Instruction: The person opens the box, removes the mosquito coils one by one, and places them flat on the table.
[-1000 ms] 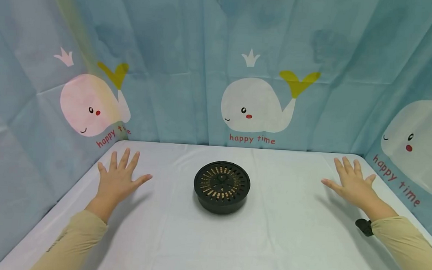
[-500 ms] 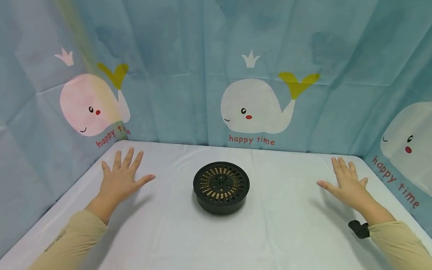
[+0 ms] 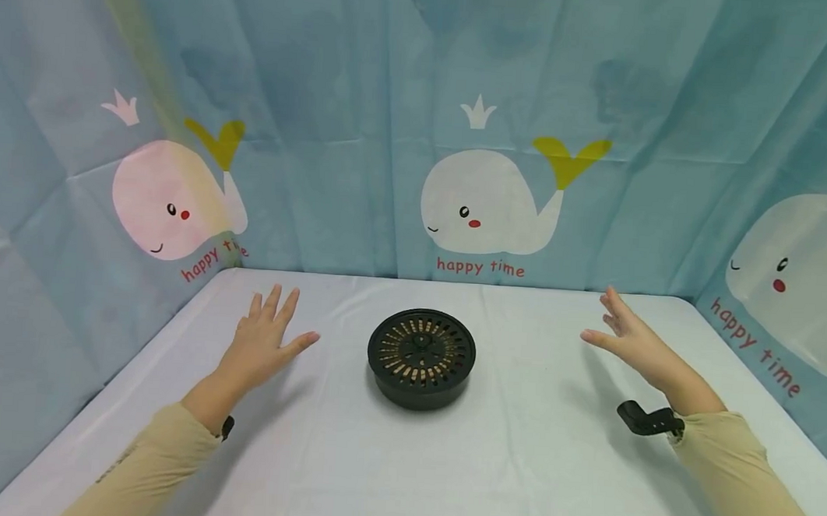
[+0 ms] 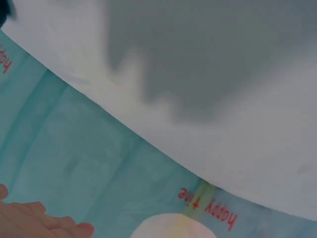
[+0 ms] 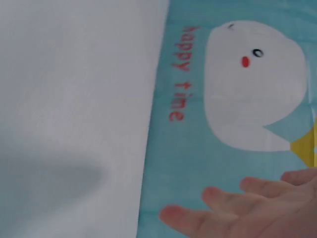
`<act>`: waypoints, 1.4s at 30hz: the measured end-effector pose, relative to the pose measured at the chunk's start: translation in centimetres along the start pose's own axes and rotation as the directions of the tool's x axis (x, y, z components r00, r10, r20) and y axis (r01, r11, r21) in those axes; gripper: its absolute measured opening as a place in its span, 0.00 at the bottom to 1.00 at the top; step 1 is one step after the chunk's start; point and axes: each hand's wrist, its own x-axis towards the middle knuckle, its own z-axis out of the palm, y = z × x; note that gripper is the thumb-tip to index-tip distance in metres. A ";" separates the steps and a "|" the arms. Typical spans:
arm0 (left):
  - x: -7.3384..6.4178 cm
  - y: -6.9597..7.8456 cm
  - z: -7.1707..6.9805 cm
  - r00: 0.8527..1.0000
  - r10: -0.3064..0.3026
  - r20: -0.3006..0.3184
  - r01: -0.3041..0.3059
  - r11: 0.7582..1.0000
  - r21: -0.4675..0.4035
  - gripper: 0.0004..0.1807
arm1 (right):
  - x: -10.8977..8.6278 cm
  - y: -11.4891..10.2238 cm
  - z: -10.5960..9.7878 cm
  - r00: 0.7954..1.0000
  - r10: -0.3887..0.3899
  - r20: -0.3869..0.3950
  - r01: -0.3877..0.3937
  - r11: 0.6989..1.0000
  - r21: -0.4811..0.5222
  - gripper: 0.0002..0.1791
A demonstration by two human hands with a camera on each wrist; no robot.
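Note:
A round black container (image 3: 420, 397) with a slotted lid (image 3: 421, 359) stands on the white table. Something tan shows through the slots. To its left, my left hand (image 3: 260, 345) hovers over the cloth with fingers spread and thumb pointing toward the container. My right hand (image 3: 639, 349) is raised on the other side, turned with its thumb side toward the container. Both hands hold nothing and are apart from it. In the left wrist view, my left hand's fingers (image 4: 42, 223) appear at the lower left corner. The right wrist view shows my right fingers (image 5: 218, 203) extended.
A white cloth (image 3: 402, 476) covers the table. Blue curtains (image 3: 332, 207) printed with whales enclose the back and both sides. A black wrist mount (image 3: 649, 420) sticks out from the right sleeve, and a smaller black piece (image 3: 227, 427) shows at the left cuff.
Both hands have moved inward, toward the container. My right hand has rotated from palm-down toward thumb-side up, and the left has turned slightly. The container stays in place.

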 end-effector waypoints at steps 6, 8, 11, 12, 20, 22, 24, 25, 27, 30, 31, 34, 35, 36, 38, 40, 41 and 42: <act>0.3 1.5 0.6 0.999 0.024 0.039 -0.017 0.986 -0.165 0.48 | 1.7 -0.6 1.1 0.988 -0.032 0.152 -0.017 0.951 0.310 0.53; 0.3 1.9 0.9 0.998 0.040 0.046 -0.029 0.977 -0.213 0.47 | 2.2 -0.7 1.7 0.980 -0.034 0.197 -0.046 0.921 0.388 0.52; 0.4 2.6 1.2 0.997 0.065 0.042 -0.051 0.960 -0.275 0.46 | 3.0 -0.8 2.6 0.968 -0.046 0.246 -0.084 0.867 0.492 0.50; 0.5 2.9 1.2 0.997 0.072 0.038 -0.058 0.954 -0.293 0.45 | 3.3 -0.8 2.9 0.965 -0.052 0.256 -0.093 0.847 0.523 0.49; 0.6 4.8 1.6 0.997 0.075 0.020 -0.062 0.921 -0.384 0.39 | 5.4 -1.0 5.6 0.937 -0.089 0.337 -0.165 0.737 0.655 0.48; 0.7 5.2 1.8 0.997 0.081 0.007 -0.072 0.909 -0.410 0.37 | 5.9 -1.0 6.3 0.929 -0.078 0.361 -0.197 0.724 0.662 0.47; 0.8 5.6 2.0 0.996 0.090 -0.008 -0.084 0.890 -0.448 0.35 | 6.4 -1.0 7.2 0.919 -0.069 0.388 -0.229 0.708 0.668 0.47; 0.9 5.9 2.2 0.996 0.093 -0.013 -0.088 0.880 -0.467 0.34 | 6.7 -1.0 7.6 0.914 -0.065 0.400 -0.243 0.703 0.668 0.47; 1.0 6.4 2.5 0.996 0.092 -0.013 -0.085 0.853 -0.514 0.32 | 7.1 -1.0 8.4 0.902 -0.070 0.425 -0.254 0.711 0.656 0.48; 1.2 7.3 2.9 0.998 0.068 0.000 -0.056 0.820 -0.570 0.28 | 7.8 -1.2 9.4 0.886 -0.090 0.456 -0.242 0.749 0.617 0.49; 1.3 7.6 3.1 0.998 0.060 0.007 -0.045 0.810 -0.584 0.27 | 7.9 -1.3 9.7 0.881 -0.094 0.464 -0.232 0.770 0.595 0.50; 1.7 8.4 3.6 0.999 0.041 0.021 -0.019 0.789 -0.615 0.25 | 8.3 -1.5 10.2 0.865 -0.080 0.495 -0.211 0.837 0.505 0.52; 1.9 8.7 3.8 0.999 0.038 0.025 -0.014 0.783 -0.622 0.24 | 8.4 -1.6 10.4 0.861 -0.067 0.504 -0.209 0.858 0.470 0.52; 2.1 9.0 3.9 0.999 0.031 0.031 -0.005 0.777 -0.629 0.23 | 8.5 -1.6 10.5 0.856 -0.052 0.514 -0.207 0.877 0.434 0.53; 2.5 9.5 4.2 0.999 0.018 0.042 0.014 0.759 -0.651 0.23 | 8.5 -1.6 10.8 0.844 -0.022 0.535 -0.205 0.910 0.361 0.54; 2.8 10.1 4.4 0.998 -0.002 0.058 0.041 0.734 -0.678 0.22 | 8.6 -1.6 11.3 0.836 0.007 0.549 -0.200 0.935 0.293 0.56; 2.9 10.4 4.5 0.998 -0.016 0.066 0.057 0.723 -0.689 0.21 | 8.6 -1.7 11.5 0.835 0.021 0.550 -0.200 0.943 0.267 0.57; 3.1 10.6 4.6 0.997 -0.027 0.074 0.071 0.711 -0.699 0.21 | 8.6 -1.7 11.8 0.835 0.033 0.549 -0.198 0.949 0.244 0.58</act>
